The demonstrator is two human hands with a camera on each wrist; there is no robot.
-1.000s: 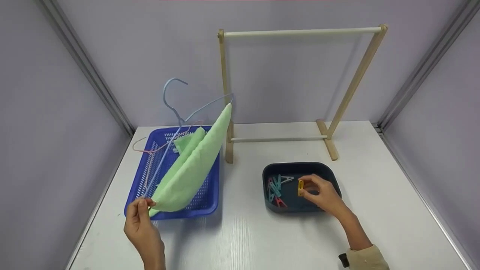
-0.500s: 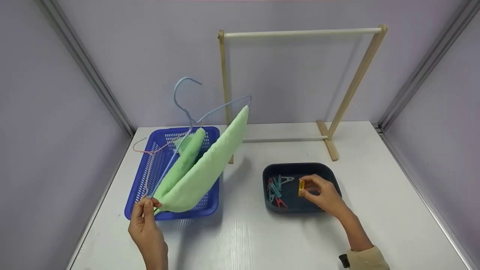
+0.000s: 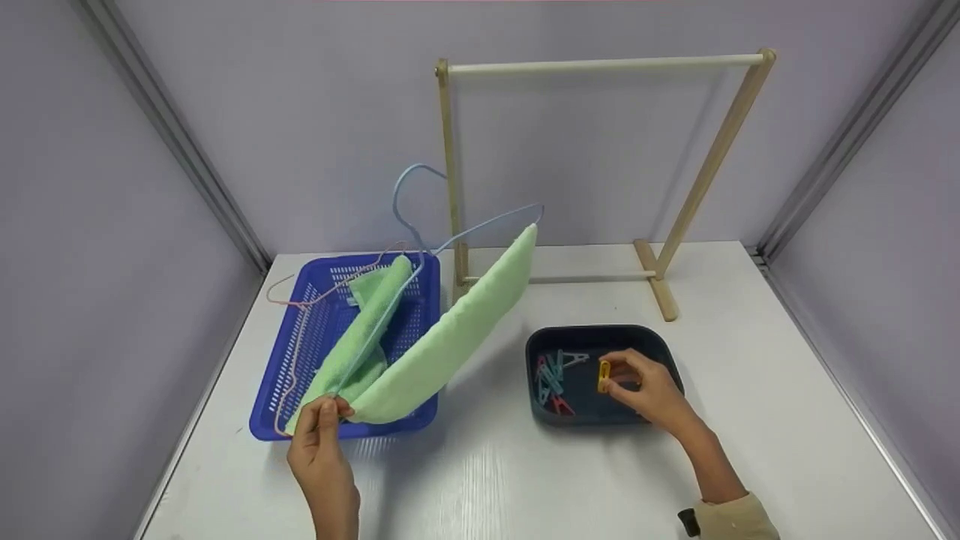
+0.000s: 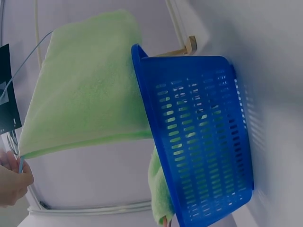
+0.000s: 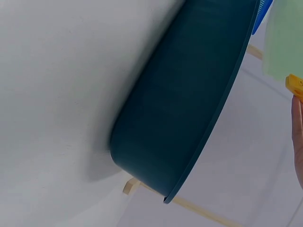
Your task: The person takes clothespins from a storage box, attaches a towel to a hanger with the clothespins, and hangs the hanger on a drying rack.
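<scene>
My left hand (image 3: 324, 450) pinches the lower left corner of a light-blue wire hanger (image 3: 409, 217), tilted in front of the blue basket. Over its bar hangs a light-green towel (image 3: 457, 330), which spreads wide in the left wrist view. My right hand (image 3: 646, 390) pinches a yellow clothespin (image 3: 604, 376) above the dark tray (image 3: 660, 346); the same clothespin (image 5: 295, 86) shows at the right edge of the right wrist view. In the tray's left part lie several teal, red and grey clothespins (image 3: 551, 375).
The blue basket (image 3: 259, 420) holds another green towel (image 3: 367, 322) on a pink wire hanger (image 3: 296, 337) whose hook sticks out past the rim. Behind stands a wooden rack with a white top rod (image 3: 600, 66). Partition walls enclose the white table (image 3: 480, 487).
The left hand has carried the blue hanger and its towel to the right, uncovering more of the towel in the basket. The right hand with the yellow clothespin has barely moved.
</scene>
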